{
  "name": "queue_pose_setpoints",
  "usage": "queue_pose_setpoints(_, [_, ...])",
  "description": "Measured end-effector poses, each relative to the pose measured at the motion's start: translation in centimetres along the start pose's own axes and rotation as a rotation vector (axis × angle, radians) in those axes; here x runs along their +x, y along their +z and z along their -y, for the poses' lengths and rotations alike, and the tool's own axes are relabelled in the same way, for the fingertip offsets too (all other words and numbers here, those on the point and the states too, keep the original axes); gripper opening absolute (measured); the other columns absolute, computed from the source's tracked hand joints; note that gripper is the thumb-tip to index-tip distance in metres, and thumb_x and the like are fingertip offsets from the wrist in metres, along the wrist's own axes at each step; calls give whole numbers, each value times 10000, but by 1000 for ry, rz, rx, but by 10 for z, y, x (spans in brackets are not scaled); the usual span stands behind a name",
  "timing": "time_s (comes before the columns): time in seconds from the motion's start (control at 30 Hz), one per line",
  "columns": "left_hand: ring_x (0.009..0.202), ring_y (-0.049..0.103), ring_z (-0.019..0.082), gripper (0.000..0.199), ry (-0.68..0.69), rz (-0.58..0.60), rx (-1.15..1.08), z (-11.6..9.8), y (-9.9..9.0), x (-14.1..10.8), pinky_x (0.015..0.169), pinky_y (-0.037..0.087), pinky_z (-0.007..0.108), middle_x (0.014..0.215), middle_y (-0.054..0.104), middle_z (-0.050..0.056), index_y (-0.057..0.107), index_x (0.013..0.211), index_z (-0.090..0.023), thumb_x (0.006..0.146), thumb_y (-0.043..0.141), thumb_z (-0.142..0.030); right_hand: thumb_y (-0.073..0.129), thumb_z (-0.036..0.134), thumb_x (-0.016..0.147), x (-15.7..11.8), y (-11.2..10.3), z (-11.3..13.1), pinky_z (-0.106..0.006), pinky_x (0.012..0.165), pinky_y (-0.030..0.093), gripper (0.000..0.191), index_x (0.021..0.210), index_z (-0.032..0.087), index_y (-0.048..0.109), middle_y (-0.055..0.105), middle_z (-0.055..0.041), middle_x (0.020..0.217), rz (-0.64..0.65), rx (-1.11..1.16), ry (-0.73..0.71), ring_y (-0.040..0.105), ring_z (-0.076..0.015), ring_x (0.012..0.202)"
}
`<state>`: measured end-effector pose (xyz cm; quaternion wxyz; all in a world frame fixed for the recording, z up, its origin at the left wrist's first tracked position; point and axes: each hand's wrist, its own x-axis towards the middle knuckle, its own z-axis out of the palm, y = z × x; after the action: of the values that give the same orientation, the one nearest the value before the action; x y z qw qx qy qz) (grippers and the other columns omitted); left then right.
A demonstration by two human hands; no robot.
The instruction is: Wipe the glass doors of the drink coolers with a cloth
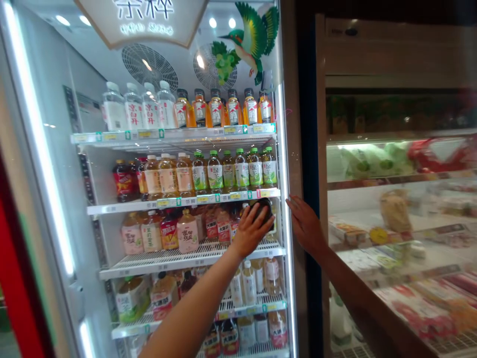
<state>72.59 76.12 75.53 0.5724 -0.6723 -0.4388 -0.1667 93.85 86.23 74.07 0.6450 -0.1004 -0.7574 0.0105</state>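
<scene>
In the head view, my left hand [252, 231] is at the front of a lit glass-front drinks fridge [186, 266], level with its third shelf. Its fingers curl over a dark, round object [265, 209] whose kind I cannot make out. To the right, my right hand [303, 223] has its fingers stretched out, with the tips at the fridge's right frame [285, 209]. Behind my left hand are bottled drinks, among them a pink-labelled bottle [188, 232]. Green-capped tea bottles [215, 171] stand in a row on the shelf above.
Clear-looking bottles [133, 107] and amber bottles [216, 110] fill the top shelf. A bird picture [249, 40] and a sign [145, 22] are at the top. At right stands an open chilled display [376, 219] with packaged goods. A red upright edge [20, 258] is at far left.
</scene>
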Motion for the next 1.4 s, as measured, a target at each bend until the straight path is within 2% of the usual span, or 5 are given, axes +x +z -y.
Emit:
queue_pose_setpoints(0.53, [1548,250,315,559,-83,62,61,32,-24,-29,1246,267,546,1573,472,85,517,1454,-314,913,659,-312,381,38,968,-27,67,-7,-601,1222,315,673,1600,250,295,269,-105,1661,243,-240,-150,138,-271,1559])
queue_pose_setpoints(0.77, [1551,219,353,608,-521,-128,140,93,-54,-37,1215,269,628,1606,395,152,455,1504,-289,921,631,-275,401,11,927,-32,75,-3,-589,1238,298,768,1622,279,215,245,-80,1673,172,-283,-144,160,-270,1558])
queue_pose_setpoints(1.0, [1545,261,287,585,24,47,45,81,-54,-70,1254,265,524,1547,505,71,517,1454,-330,898,654,-210,425,4,904,-33,90,25,-633,1221,293,735,1584,269,334,333,-103,1645,11,-311,-54,228,-282,1548])
queue_pose_setpoints(1.2, [1535,268,342,639,-368,-57,103,142,-81,-47,1234,260,598,1619,389,113,456,1504,-332,902,661,-260,439,12,886,-10,119,64,-601,1248,259,683,1531,238,443,393,-95,1616,40,-236,-163,232,-254,1550])
queue_pose_setpoints(1.4, [1537,262,339,625,-248,-22,89,102,-73,-112,1241,244,592,1550,479,117,500,1473,-312,880,690,-262,476,94,933,-1,155,81,-593,1260,209,684,1580,280,351,356,-71,1631,61,-262,-161,253,-261,1544])
